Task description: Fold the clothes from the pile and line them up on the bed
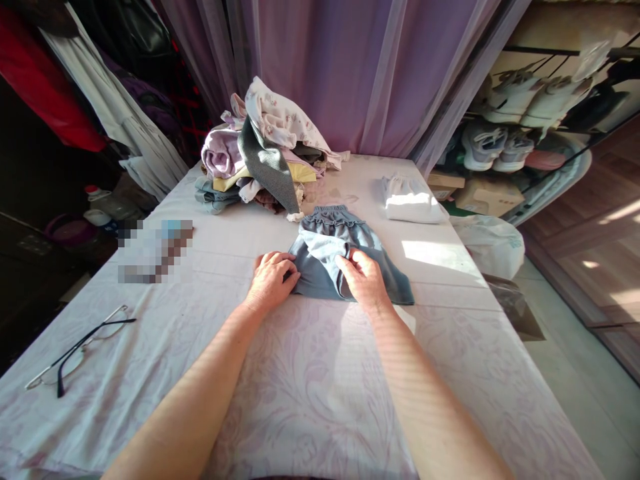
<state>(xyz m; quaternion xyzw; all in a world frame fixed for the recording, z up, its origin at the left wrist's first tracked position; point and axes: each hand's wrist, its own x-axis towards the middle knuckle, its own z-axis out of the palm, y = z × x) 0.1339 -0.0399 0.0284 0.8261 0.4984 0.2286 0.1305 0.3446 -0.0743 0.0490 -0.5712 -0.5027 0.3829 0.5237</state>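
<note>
A small blue-grey garment point(327, 283) with a gathered elastic waist and a ruffle lies on the table, its waist pointing away from me. Whether it is a skirt or trousers I cannot tell. Part of it is folded over in the middle, showing a paler side. My right hand point(367, 277) pinches this folded part between thumb and fingers. At the garment's left edge is my left hand point(273, 280), its fingers curled and closed on the cloth, the fingertips partly hidden.
A heap of clothes point(270, 153) stands at the back of the table, before a purple curtain point(330, 73). Folded white clothing point(413, 200) lies at the back right. Eyeglasses point(83, 350) and a blurred-out item point(155, 253) lie on the left. Shoes point(485, 147) fill a rack at right.
</note>
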